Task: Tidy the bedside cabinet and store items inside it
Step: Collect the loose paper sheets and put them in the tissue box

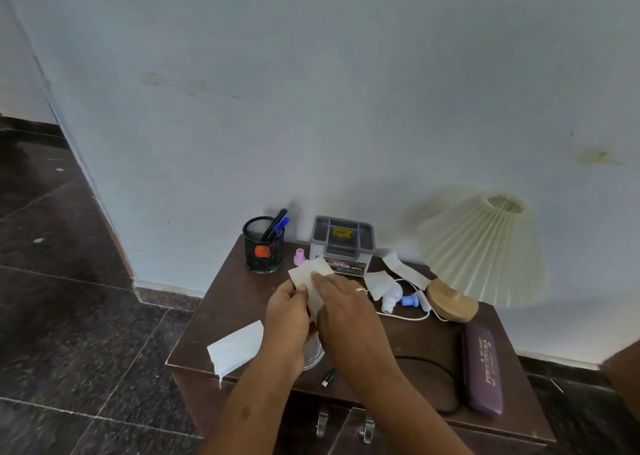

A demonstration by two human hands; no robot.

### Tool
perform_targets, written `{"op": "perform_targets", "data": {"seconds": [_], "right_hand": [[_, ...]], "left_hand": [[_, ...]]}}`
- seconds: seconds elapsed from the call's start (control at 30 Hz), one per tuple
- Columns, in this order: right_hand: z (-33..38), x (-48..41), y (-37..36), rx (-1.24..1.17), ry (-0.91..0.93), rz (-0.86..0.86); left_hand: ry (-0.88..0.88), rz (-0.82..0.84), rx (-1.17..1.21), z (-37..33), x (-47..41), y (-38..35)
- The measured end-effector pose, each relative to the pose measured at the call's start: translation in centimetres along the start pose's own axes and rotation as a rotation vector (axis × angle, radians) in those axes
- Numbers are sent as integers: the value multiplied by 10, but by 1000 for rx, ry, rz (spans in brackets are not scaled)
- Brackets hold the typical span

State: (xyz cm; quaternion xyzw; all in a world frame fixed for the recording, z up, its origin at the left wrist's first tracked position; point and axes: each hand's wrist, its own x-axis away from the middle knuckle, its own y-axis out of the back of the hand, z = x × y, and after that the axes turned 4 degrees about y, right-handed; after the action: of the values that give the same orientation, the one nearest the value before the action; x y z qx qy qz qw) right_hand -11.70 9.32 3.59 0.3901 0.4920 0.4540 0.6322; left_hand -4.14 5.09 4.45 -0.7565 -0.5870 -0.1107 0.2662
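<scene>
With your left grip and right grip both grasping the white paper scrap above the middle of the bedside cabinet surface, keep your forearms raised, because dropping them could knock the clear round vessel directly beneath off the front edge.

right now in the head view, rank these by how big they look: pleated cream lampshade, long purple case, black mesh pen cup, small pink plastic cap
1. pleated cream lampshade
2. long purple case, though it lies nearer the camera, so unsure against the cup
3. black mesh pen cup
4. small pink plastic cap
</scene>
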Motion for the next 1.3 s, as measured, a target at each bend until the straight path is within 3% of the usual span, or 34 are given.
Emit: {"op": "perform_targets", "data": {"seconds": [0.2,0.47,0.6,0.73,0.87,0.93,1.07,1.3], "right_hand": [[3,-2,-10,65,81,-134],[-1,-9,-16,-34,112,-257],[-2,-8,-12,-148,6,-128],[-2,-1,5,-536,-72,76],[-20,-3,16,-861,-219,129],[-39,-6,17,-944,-356,57],[-90,-5,7,-818,-595,-67],[-135,-4,-29,-660,-743,114]], "left_hand": [[5,-33,-43,-2,-2,1],[-10,-11,16,-4,1,-2],[-19,10,22,-2,1,-1],[-23,-3,31,-2,-2,4],[-32,-12,45,0,-6,6],[-36,-13,52,1,-8,5],[-4,-4,61,5,-10,2],[16,0,70,6,-13,-1]]}}
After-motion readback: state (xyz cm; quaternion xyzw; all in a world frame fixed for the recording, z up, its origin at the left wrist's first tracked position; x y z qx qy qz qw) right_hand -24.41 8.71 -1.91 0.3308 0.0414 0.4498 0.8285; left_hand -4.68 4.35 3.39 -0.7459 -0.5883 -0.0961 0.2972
